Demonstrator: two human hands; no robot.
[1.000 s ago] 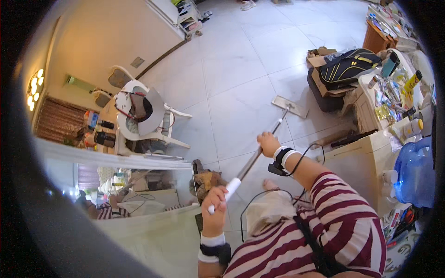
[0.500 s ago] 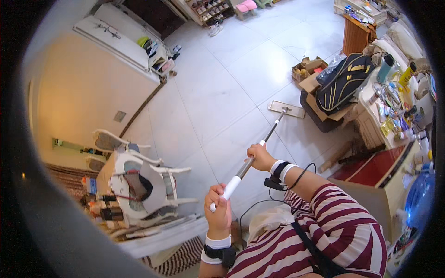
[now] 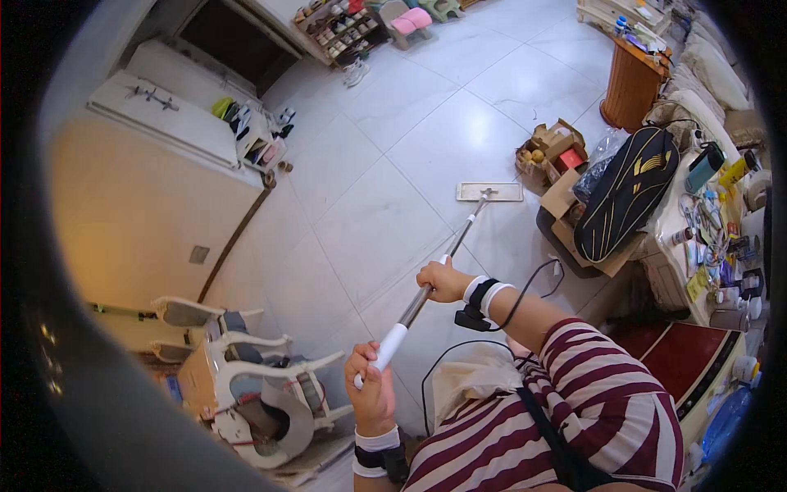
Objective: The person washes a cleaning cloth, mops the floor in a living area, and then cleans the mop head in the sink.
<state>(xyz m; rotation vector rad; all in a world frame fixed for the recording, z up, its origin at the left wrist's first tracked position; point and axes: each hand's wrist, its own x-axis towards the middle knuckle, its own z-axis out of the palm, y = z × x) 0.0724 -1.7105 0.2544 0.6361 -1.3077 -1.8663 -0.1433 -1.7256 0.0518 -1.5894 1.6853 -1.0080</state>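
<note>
A flat mop (image 3: 461,239) with a white and metal pole slants away from me across the floor. My left hand (image 3: 372,389) is closed round the white top end of the pole. Farther down, my right hand (image 3: 443,280) grips the pole where the metal part meets a white sleeve. The mop's rectangular pale head (image 3: 489,192) lies flat on the shiny tiles, a little left of an open cardboard box. Each wrist wears a white band and a black strap, and a black cable loops beside the right forearm.
Right of the mop head sit a cardboard box (image 3: 548,156) and a black racket bag (image 3: 630,193), beside a cluttered table (image 3: 668,238). White chairs (image 3: 287,369) stand at lower left. A shoe rack (image 3: 343,31) and a pink-topped stool (image 3: 410,23) are at the far end.
The view has shifted. Relative to the floor tiles and the boxes, the mop head appears to have moved slightly farther away and turned. Both hands keep their hold on the pole.
</note>
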